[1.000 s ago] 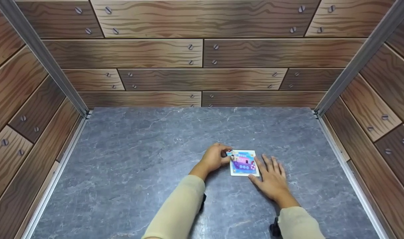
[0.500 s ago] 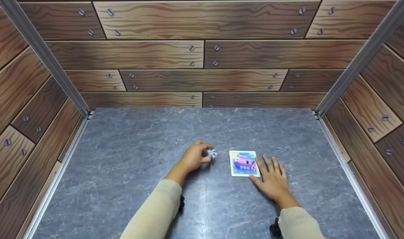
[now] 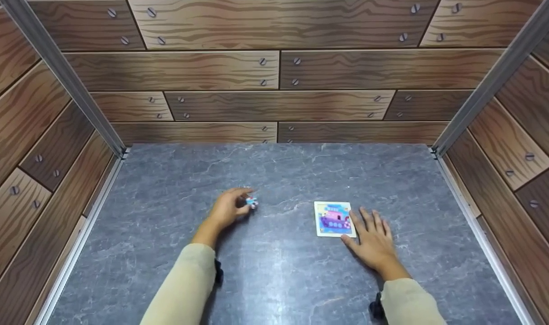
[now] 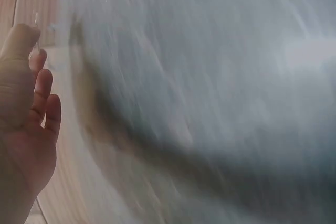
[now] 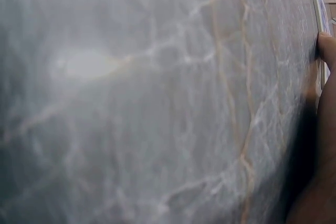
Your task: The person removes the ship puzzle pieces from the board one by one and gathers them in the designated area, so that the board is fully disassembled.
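My left hand (image 3: 227,208) pinches a small blue, white and red jigsaw piece (image 3: 251,202) between thumb and fingers, left of centre over the table. The left wrist view shows the piece (image 4: 37,32) edge-on and thin at the fingertips. To the right lies a square puzzle (image 3: 334,220) with a white border and a pink and purple ship on blue; a pale patch shows along its upper left. My right hand (image 3: 371,239) rests with fingers spread, its thumb and forefinger on the puzzle's right edge. In the right wrist view only its thumb side (image 5: 326,51) shows, beside the puzzle's edge.
The grey marbled tabletop (image 3: 274,171) is bounded by a wood-patterned back wall (image 3: 274,72) and side walls. Metal rails (image 3: 80,230) run along the left and right edges. A dark device is strapped at each wrist.
My left hand has moved left, away from the puzzle, carrying the jigsaw piece with it. The puzzle's upper left is now uncovered. My right hand has stayed at the puzzle's edge.
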A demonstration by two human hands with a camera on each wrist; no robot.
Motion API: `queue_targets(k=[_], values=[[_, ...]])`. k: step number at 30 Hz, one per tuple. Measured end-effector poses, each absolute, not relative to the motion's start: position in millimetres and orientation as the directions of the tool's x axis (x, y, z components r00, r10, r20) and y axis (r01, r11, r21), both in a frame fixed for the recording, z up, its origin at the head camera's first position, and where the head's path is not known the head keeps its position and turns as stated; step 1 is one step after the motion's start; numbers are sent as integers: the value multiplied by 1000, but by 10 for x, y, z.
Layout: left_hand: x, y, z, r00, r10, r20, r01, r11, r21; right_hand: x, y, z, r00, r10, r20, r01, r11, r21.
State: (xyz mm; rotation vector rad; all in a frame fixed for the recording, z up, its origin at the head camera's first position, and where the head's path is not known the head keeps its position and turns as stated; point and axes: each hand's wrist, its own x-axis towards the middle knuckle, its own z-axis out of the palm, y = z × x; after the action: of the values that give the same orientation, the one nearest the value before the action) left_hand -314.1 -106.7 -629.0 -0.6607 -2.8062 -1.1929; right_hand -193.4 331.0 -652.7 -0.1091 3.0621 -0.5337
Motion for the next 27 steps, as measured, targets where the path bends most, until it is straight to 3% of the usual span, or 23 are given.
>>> queue_targets(k=[8, 27], values=[[-3099, -1328, -6416, -942, 304, 141, 318, 677, 664, -1944, 3313, -6578, -998, -66, -11, -59, 937, -344], [-3118, -1298, -6450, -970, 241, 46, 204, 690, 694, -1937, 3306, -6549, -998, -70, 8, -68, 940, -335]])
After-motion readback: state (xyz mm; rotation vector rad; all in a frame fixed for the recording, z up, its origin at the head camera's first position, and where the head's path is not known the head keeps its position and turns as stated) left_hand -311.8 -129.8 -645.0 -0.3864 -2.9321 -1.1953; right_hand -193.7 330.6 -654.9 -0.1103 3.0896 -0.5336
